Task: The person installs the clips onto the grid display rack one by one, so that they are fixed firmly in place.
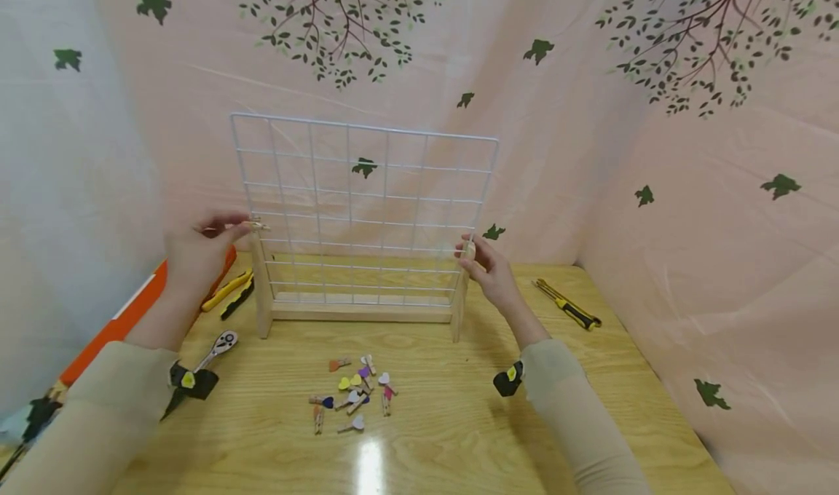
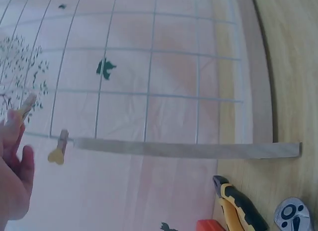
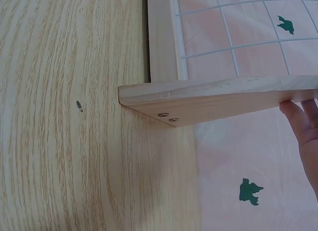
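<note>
A white wire grid (image 1: 349, 125) stands upright in a wooden stand (image 1: 360, 313) on the table. My left hand (image 1: 203, 251) is at the grid's left edge, near the top of the left post. Its fingers pinch a small wooden clothespin (image 2: 28, 106) by the wire. Just beside, another clothespin with a yellowish heart (image 2: 56, 155) is clipped on the grid's edge. My right hand (image 1: 490, 269) holds the upper end of the right post (image 3: 218, 99) between thumb and fingers; the right wrist view cuts off part of that hand.
Several clothespins with coloured hearts (image 1: 355, 400) lie loose in front of the stand. Left of it are yellow-black pliers (image 1: 229, 291), a ratchet (image 1: 225, 342) and a long orange-red object (image 1: 140, 306). A yellow-black tool (image 1: 569, 307) lies at right. Printed fabric (image 1: 419, 65) hangs behind.
</note>
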Demonstrator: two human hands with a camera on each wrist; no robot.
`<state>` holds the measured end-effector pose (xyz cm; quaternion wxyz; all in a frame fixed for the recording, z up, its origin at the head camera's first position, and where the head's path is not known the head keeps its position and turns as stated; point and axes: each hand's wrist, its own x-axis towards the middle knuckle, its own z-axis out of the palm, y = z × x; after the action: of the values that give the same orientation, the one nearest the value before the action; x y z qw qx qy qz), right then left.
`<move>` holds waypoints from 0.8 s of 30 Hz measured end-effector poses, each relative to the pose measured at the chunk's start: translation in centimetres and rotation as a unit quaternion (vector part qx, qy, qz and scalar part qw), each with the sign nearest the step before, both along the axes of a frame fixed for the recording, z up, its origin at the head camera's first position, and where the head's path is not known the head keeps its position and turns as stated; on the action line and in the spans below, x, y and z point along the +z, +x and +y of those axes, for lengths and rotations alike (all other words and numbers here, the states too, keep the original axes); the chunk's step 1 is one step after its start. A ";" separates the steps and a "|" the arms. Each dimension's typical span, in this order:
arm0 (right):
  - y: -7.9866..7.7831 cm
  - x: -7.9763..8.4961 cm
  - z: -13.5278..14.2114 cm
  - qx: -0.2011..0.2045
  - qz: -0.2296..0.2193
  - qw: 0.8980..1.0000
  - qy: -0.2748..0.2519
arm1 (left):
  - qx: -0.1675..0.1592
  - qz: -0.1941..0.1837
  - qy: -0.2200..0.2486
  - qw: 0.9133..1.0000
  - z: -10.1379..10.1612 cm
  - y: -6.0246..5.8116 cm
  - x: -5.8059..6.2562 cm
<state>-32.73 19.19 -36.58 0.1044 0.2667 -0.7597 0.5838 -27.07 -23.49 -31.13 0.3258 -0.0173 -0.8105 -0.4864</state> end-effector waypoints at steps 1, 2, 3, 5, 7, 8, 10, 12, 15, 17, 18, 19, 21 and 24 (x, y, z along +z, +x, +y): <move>0.0 0.0 0.0 0.000 0.000 1.000 0.000 | 0.026 0.002 0.033 0.999 -0.3 -0.3 0.2; 0.0 0.0 0.0 0.000 0.000 1.000 0.001 | 0.048 0.003 0.065 0.997 -0.5 -0.5 0.4; 0.0 -0.1 0.1 0.001 0.002 1.000 0.003 | 0.070 0.003 0.088 0.994 -0.8 -0.8 0.6; 0.0 -0.1 0.1 0.001 0.004 1.000 0.005 | 0.100 -0.002 0.135 0.986 -1.2 -1.4 0.9; 0.0 -0.2 0.2 0.002 0.005 1.000 0.005 | 0.121 -0.015 0.166 0.978 -1.6 -1.9 1.1; -0.1 -0.2 0.2 0.003 0.006 1.000 0.006 | 0.126 -0.024 0.183 0.975 -1.8 -2.2 1.2; -0.1 -0.2 0.2 0.004 0.005 1.000 0.006 | 0.130 -0.043 0.204 0.969 -2.0 -2.6 1.4; -0.1 -0.2 0.2 0.006 0.004 1.000 0.006 | 0.133 -0.062 0.211 0.966 -2.1 -2.9 1.5; -0.1 -0.2 0.1 0.008 0.001 1.000 0.002 | 0.129 -0.071 0.209 0.967 -1.7 -3.2 1.7; -0.1 -0.1 0.1 0.008 0.001 1.000 -0.003 | 0.128 -0.073 0.198 0.969 -1.2 -3.4 1.7; -0.1 -0.1 0.1 0.008 0.001 1.000 -0.005 | 0.126 -0.073 0.196 0.970 -1.0 -3.5 1.7; -0.1 -0.1 0.1 0.007 0.001 1.000 -0.007 | 0.124 -0.074 0.195 0.970 -0.9 -3.6 1.7; -0.1 -0.1 0.0 0.007 0.004 1.000 -0.008 | 0.121 -0.077 0.191 0.971 -0.7 -3.7 1.5; -0.1 -0.1 0.0 0.004 0.008 1.000 -0.003 | 0.110 -0.080 0.184 0.973 -0.9 -3.8 1.2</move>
<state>-32.84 19.18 -36.64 0.1090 0.2742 -0.7561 0.5842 -30.83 -24.37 -29.92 0.3094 0.1712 -0.7274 -0.5881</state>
